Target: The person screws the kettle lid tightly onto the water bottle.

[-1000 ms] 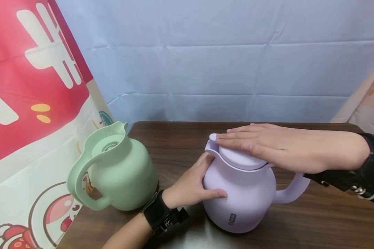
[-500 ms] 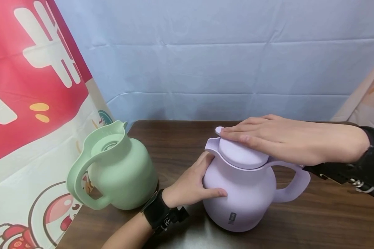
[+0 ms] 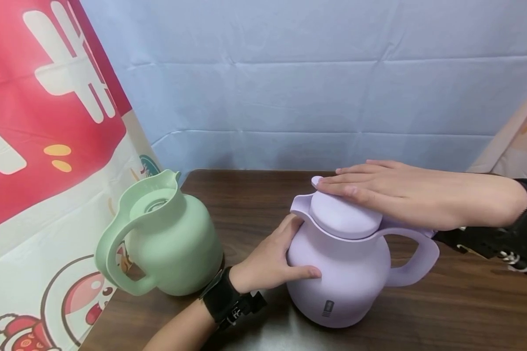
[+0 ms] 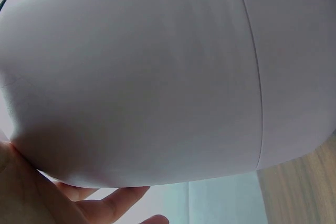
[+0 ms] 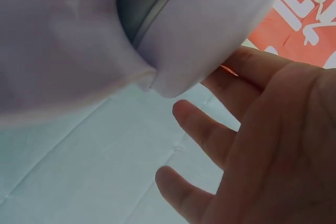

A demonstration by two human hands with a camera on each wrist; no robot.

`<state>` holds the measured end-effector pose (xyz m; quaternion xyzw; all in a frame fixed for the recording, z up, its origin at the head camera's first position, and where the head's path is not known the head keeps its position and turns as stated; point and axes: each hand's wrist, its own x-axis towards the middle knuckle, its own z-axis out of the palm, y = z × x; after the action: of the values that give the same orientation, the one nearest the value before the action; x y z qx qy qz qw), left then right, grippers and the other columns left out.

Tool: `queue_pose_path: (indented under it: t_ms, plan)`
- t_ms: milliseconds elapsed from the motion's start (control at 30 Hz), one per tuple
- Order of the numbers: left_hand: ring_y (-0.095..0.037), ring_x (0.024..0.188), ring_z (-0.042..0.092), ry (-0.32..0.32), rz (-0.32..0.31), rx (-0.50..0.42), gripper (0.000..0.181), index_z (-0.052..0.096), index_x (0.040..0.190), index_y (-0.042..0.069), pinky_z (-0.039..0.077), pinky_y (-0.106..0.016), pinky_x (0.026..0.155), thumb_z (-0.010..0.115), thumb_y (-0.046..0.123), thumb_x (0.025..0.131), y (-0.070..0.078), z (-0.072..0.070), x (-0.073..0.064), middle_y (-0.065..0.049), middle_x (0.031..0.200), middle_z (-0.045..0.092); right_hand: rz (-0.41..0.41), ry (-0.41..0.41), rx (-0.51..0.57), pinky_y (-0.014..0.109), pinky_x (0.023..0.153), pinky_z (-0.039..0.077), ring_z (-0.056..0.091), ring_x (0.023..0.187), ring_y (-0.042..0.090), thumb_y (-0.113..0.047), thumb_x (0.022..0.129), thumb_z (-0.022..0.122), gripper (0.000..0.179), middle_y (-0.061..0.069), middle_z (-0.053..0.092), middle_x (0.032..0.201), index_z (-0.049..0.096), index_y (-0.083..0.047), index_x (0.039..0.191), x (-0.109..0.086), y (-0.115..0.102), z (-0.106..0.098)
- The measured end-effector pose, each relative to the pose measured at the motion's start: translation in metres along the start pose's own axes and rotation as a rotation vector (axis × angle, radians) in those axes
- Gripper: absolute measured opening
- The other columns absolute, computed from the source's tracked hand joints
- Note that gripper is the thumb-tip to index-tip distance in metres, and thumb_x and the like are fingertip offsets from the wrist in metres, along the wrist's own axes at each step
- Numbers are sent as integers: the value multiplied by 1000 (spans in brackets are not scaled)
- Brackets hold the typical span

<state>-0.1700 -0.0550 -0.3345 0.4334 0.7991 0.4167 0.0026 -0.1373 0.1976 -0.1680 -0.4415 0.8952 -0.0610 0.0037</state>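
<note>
A lilac thermos jug [image 3: 338, 273] stands upright on the wooden table, its handle [image 3: 415, 263] pointing right and its spout left. My left hand [image 3: 268, 256] holds the jug's body from the left, thumb in front and fingers round the far side; the left wrist view also shows several fingers [image 4: 118, 203] along the jug's edge. My right hand [image 3: 404, 195] lies over the round lid [image 3: 344, 214] with fingers straight. At the lid's left end a small tab [image 3: 317, 181] sticks out by my fingertips. A dark gap [image 5: 144, 11] shows between lid and rim in the right wrist view.
Left of my left hand stands a green thermos jug [image 3: 180, 243], its handle turned towards the front left. Behind the table [image 3: 241, 195] hangs a pale blue cloth [image 3: 290, 97]. A printed red and white cloth [image 3: 17, 195] hangs at the left.
The lid's tab has moved up and to the right, away from the spout, and my right hand has risen with it. My left hand and both jugs have stayed put.
</note>
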Motion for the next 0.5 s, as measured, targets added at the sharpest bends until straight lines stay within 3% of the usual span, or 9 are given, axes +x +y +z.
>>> queue_pose_path:
  t_ms: [167,300,500]
  plan:
    - [-7,121,39,-7,15,-3,86,22,144,31,41,-29,95,77,40,78,0,2,2,11,143,28,168,-46,67,52,110,12,17,141,12,-35,105,31,42,-22,27,149,29,-39,147,1,-5,-3]
    - [-7,120,40,-6,15,8,86,23,144,31,42,-29,94,77,42,78,1,4,3,11,142,28,307,-95,142,48,110,16,14,141,11,-50,101,31,46,-19,25,149,32,-39,145,3,-9,-3]
    - [-6,120,40,-2,25,26,85,24,143,31,42,-29,94,77,43,77,2,5,4,11,141,29,336,-93,196,51,107,21,22,138,16,-51,101,32,43,-21,28,147,32,-44,143,-3,-5,-3]
